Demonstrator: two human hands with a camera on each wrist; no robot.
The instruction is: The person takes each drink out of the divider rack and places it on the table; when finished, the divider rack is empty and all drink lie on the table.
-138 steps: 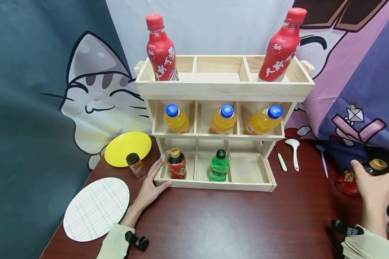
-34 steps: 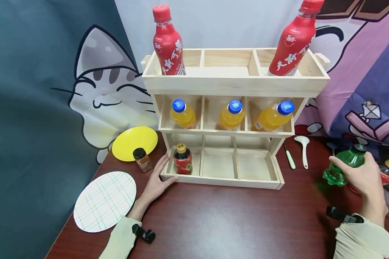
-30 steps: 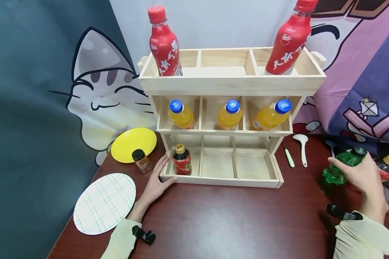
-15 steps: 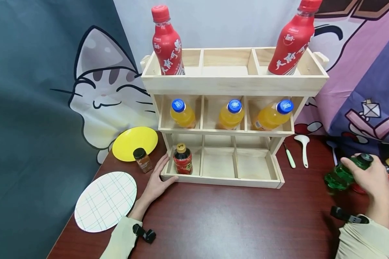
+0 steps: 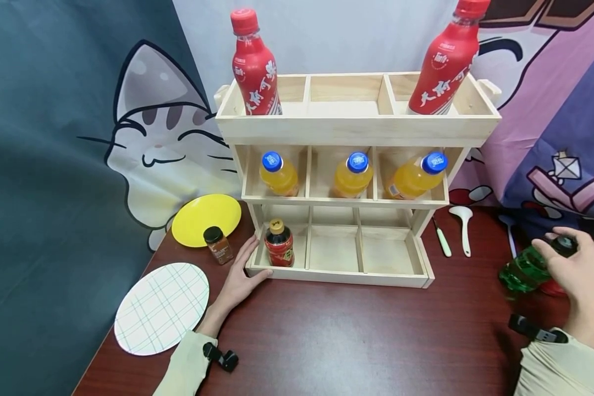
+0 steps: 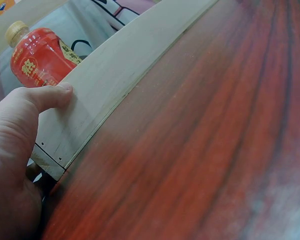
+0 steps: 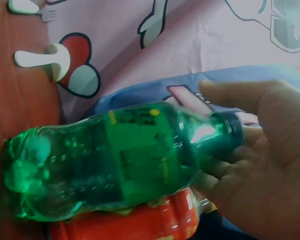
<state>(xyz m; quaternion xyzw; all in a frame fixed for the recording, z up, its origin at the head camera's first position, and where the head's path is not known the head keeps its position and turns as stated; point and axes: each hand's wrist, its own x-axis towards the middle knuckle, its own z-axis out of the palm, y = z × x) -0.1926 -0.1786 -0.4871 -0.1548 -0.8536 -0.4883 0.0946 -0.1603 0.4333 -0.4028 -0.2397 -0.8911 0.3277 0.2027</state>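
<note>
My left hand (image 5: 236, 280) rests on the front left corner of the wooden shelf rack (image 5: 336, 279), thumb against the front board and fingers along the side. Just inside that corner stands a dark drink bottle with a red label and gold cap (image 5: 279, 245). At the far right, my right hand (image 5: 581, 275) is spread around the neck of a green plastic bottle (image 5: 524, 269). In the right wrist view the thumb stands away from the black cap (image 7: 232, 129), with the fingers behind the neck. The bottle's base is at the tabletop. A second red-labelled bottle (image 7: 135, 222) stands close behind it.
Orange drink bottles (image 5: 353, 179) fill the middle tier; red bottles (image 5: 254, 71) stand at both ends of the top. A yellow plate (image 5: 205, 217), spice jar (image 5: 218, 245) and checked oval mat (image 5: 162, 309) lie left. A white spoon (image 5: 462, 228) and green-handled fork (image 5: 442, 239) lie right.
The green bottle has left the bottom tier's middle compartment for the table at right. Over the last second my right hand shifted right and its thumb came away from the bottle. The left hand stayed.
</note>
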